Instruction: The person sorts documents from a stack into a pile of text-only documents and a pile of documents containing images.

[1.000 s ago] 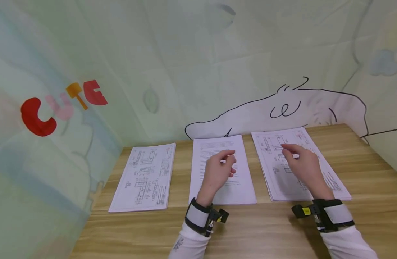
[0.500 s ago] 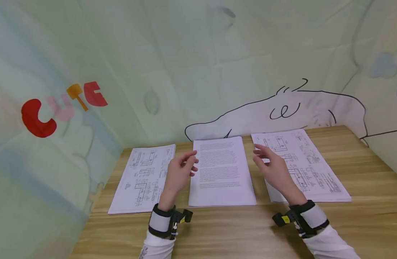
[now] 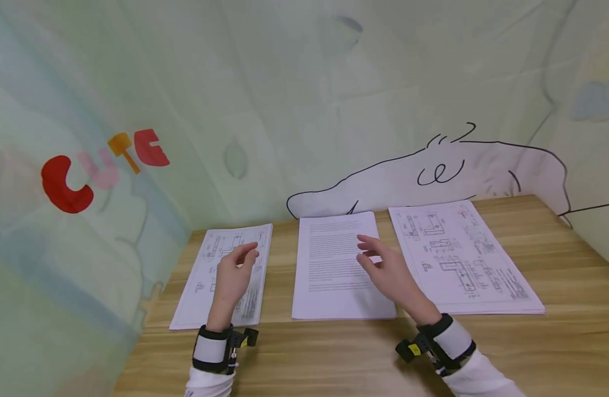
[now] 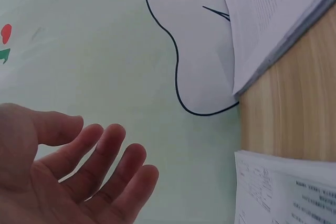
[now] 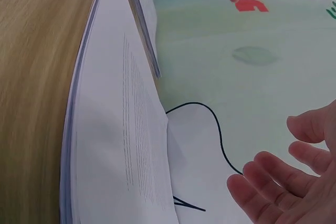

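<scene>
Three stacks of printed paper lie side by side on a wooden table. My left hand (image 3: 234, 280) hovers over the left stack (image 3: 192, 306), which bears technical drawings; its fingers are loosely bent and hold nothing. Above the right edge of the middle stack (image 3: 329, 306), printed with lines of text, is my right hand (image 3: 393, 275), also holding nothing. The right stack (image 3: 478, 264), with drawings on its top sheet, lies just beyond it. In the left wrist view the left hand (image 4: 89, 177) shows gaps between thumb and fingers. The right hand (image 5: 294, 177) looks similar in the right wrist view.
Behind the wooden table (image 3: 304, 358) hangs a pale printed backdrop (image 3: 265, 110) with a cartoon figure and coloured letters. It also runs along the table's left side. Each wrist carries a strapped camera, the left camera (image 3: 250, 336) and the right camera (image 3: 406, 350).
Both hands have moved left: the left from the middle stack to the left stack, the right from the right stack to the middle stack's right edge. The stacks have stayed in place.
</scene>
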The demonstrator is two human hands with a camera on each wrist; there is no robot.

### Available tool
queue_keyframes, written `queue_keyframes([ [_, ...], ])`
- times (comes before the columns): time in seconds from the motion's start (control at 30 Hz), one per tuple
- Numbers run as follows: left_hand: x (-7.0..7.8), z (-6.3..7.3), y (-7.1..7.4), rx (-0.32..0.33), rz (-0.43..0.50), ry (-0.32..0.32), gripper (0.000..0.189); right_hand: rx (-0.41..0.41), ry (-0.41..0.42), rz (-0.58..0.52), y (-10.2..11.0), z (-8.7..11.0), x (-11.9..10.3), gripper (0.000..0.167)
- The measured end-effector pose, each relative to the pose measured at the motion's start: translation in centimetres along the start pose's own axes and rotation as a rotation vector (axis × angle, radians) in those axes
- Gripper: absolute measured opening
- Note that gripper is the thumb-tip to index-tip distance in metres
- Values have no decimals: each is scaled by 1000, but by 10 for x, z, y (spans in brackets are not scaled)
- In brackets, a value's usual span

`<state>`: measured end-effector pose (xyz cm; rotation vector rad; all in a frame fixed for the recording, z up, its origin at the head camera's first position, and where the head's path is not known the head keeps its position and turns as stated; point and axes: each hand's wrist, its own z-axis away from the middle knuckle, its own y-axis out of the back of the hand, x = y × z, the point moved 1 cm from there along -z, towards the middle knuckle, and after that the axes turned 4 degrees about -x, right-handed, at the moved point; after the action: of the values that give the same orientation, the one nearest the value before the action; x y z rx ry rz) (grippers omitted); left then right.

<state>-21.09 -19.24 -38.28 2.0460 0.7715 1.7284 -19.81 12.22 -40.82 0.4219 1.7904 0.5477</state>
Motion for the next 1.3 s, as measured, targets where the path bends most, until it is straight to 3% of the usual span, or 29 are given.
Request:
queue_keyframes([
  [0.23,-33,-6,13,-5,-66,99,34,-50,4,-34,-27,-6,-9,46],
  [0.43,-60,-10,25,-50,-99,231,40,-144,32,-104,-54,-11,-21,53],
  [0.6,-76,-11,36,-76,-103,324,46,-235,17,-138,-75,-14,-32,59],
  [0.83,-96,-11,46,-93,-79,477,55,-274,-2,-208,-104,-20,-39,58],
  [1.07,-108,-9,51,-85,-121,505,63,-324,-6,-279,-129,-20,-44,57],
  [1.3,-113,-4,54,-90,-156,547,64,-411,-64,-363,-149,-20,-46,63],
])
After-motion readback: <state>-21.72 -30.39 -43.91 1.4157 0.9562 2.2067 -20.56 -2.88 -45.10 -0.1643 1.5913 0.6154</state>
